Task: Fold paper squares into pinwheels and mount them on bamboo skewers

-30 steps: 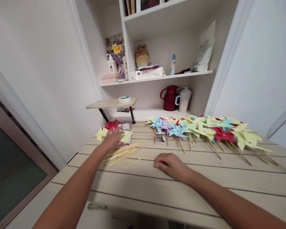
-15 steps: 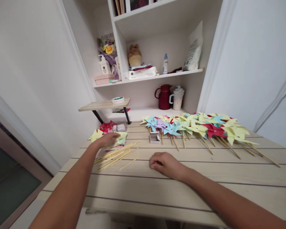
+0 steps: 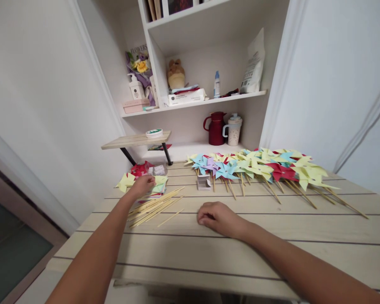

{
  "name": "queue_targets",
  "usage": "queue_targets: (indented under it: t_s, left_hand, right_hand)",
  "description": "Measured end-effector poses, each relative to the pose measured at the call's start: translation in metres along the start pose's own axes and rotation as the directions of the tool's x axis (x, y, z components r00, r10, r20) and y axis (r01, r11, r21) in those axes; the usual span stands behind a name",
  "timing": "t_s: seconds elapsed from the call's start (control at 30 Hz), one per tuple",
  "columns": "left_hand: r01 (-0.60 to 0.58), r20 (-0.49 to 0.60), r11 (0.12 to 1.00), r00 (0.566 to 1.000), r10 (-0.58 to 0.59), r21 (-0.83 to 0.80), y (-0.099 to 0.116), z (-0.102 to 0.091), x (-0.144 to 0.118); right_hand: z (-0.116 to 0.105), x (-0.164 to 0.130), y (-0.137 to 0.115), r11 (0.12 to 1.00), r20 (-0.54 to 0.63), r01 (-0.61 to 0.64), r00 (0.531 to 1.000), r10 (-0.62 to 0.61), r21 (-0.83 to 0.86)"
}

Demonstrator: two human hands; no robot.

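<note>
My left hand lies over a stack of coloured paper sheets, its fingers curled together at the light green top sheet. The fingertips are partly hidden, and the sheets seem pinched at the edge. Just in front of the stack is a loose bundle of thin wooden sticks, with one stick apart from it. My right hand rests on the table in a loose fist, with nothing visible in it. A small open white box stands beyond it.
Finished paper pinwheels on sticks lie across the back right of the table. A red paper piece and a clear container sit under a small raised shelf. Behind stand a red jug and a cup.
My left hand's fingers have curled in from a more stretched position over the paper stack. My right hand stays in place; the view has shifted slightly.
</note>
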State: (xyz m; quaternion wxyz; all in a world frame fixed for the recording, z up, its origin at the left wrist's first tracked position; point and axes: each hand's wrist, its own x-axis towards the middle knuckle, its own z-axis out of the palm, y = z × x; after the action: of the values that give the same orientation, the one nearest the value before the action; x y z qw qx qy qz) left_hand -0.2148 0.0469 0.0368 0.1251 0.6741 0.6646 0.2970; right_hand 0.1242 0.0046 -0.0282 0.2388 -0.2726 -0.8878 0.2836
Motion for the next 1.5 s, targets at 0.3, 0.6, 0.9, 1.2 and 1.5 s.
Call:
queue_targets:
  t_s: [0.3, 0.6, 0.9, 1.2, 1.5]
  left_hand:
    - [0.156, -0.289, 0.976, 0.937, -0.195, -0.153, 0.004, -0.026, -0.007]
    - [0.084, -0.579, 0.916, 0.752, -0.316, -0.392, 0.041, -0.023, -0.014]
    - [-0.57, -0.341, 0.753, 0.672, 0.658, 0.33, 0.135, 0.093, -0.059]
    - [-0.772, -0.105, 0.302, 0.296, 0.949, 0.559, 0.147, 0.132, -0.042]
    - [-0.461, -0.516, 0.866, 0.799, 0.309, -0.193, 0.136, 0.153, -0.045]
  right_hand:
    - [-0.005, -0.001, -0.003, 0.991, -0.035, -0.057, 0.997, 0.062, 0.122]
    - [-0.003, 0.003, -0.003, 0.764, -0.039, -0.152, 0.973, 0.226, 0.626]
    - [-0.031, 0.002, -0.008, 0.099, -0.021, -0.016, 0.932, 0.361, 0.995]
    - [-0.052, 0.01, 0.017, 0.164, -0.278, 0.228, 0.684, 0.675, 0.96]
    - [-0.072, 0.002, 0.016, 0.468, -0.488, 0.201, 0.585, 0.648, 0.861]
